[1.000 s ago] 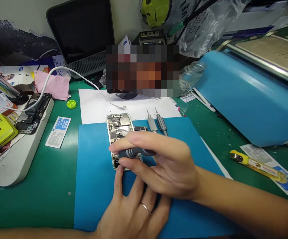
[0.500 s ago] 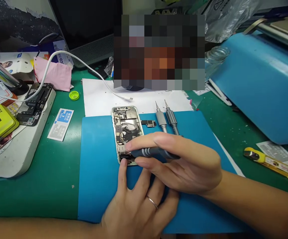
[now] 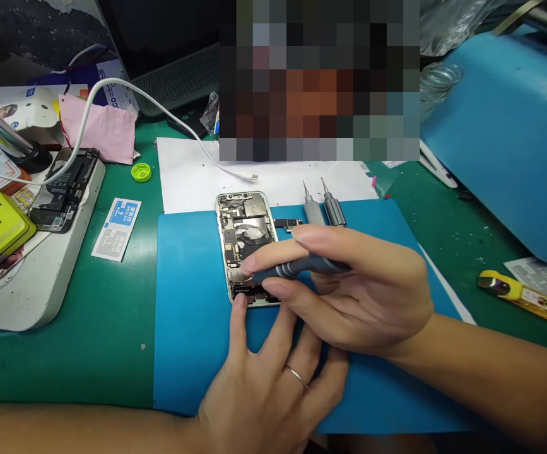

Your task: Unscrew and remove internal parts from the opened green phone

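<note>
Grey driver [image 3: 296,267], pinched in the right grip [image 3: 377,290], slants over the phone [image 3: 248,217] low down; the left grip [image 3: 268,384], closure hidden, touches its bottom edge.

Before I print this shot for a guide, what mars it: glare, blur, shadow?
Head view: blocky pixelation hides the top middle, beyond the white paper; pale sheen on the curved blue sheet. Same view: shadow between the left hand's fingers; open phone fairly crisp, tiny markings unreadable.
</note>
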`<state>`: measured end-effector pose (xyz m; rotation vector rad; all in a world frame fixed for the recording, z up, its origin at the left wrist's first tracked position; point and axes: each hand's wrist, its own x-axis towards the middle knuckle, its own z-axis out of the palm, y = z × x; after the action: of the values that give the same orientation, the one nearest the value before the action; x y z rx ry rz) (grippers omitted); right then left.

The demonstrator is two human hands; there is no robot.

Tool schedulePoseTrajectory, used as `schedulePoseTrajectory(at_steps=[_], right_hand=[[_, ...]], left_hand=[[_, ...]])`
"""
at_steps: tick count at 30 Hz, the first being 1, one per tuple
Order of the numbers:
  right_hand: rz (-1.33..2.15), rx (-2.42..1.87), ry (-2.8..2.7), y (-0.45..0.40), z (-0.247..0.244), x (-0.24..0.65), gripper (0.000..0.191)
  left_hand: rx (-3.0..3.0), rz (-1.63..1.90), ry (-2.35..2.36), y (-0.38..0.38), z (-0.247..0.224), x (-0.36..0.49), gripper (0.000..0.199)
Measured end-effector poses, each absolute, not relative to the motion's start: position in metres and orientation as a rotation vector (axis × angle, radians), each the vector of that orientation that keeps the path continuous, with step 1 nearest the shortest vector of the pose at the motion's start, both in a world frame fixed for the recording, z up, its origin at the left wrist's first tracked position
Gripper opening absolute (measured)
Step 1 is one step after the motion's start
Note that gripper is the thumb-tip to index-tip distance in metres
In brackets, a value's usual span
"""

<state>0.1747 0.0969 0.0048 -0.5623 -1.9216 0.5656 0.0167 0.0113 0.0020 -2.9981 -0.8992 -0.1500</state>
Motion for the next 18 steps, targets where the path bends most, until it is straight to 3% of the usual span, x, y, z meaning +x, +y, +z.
schedulePoseTrajectory(at_steps=[18], right_hand=[[0.611, -0.529, -1.842, 0.097, -0.006, 0.169, 0.077]], left_hand=[[-3.057, -0.073, -0.888, 0.011, 0.005, 0.017, 0.059]])
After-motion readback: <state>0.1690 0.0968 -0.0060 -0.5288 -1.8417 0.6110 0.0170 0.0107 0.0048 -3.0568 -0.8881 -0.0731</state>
